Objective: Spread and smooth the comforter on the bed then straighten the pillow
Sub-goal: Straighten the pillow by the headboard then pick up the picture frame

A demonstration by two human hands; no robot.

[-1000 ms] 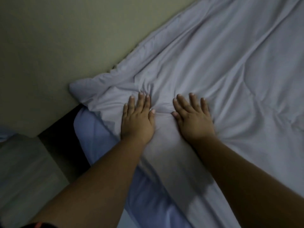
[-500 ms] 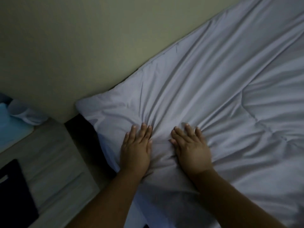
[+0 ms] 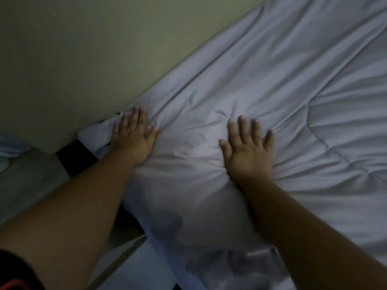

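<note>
A pale grey-white comforter (image 3: 261, 97) covers the bed and fills the right side of the view, creased in long folds that run toward its near corner. My left hand (image 3: 134, 139) lies flat, fingers spread, on that corner right beside the wall. My right hand (image 3: 249, 151) presses flat on the comforter further right, fingers apart, with wrinkles fanning out from under the palm. Neither hand holds anything. No pillow is in view.
A yellowish wall (image 3: 83, 49) runs along the comforter's left edge. A dark gap (image 3: 73, 158) shows below the wall by the bed corner. Pale floor (image 3: 25, 176) lies at the left. The bed's lower edge (image 3: 159, 268) shows at the bottom.
Both hands have slid apart on the comforter. The left one moved out to the corner by the wall, the right one moved right. The fabric between them looks flatter.
</note>
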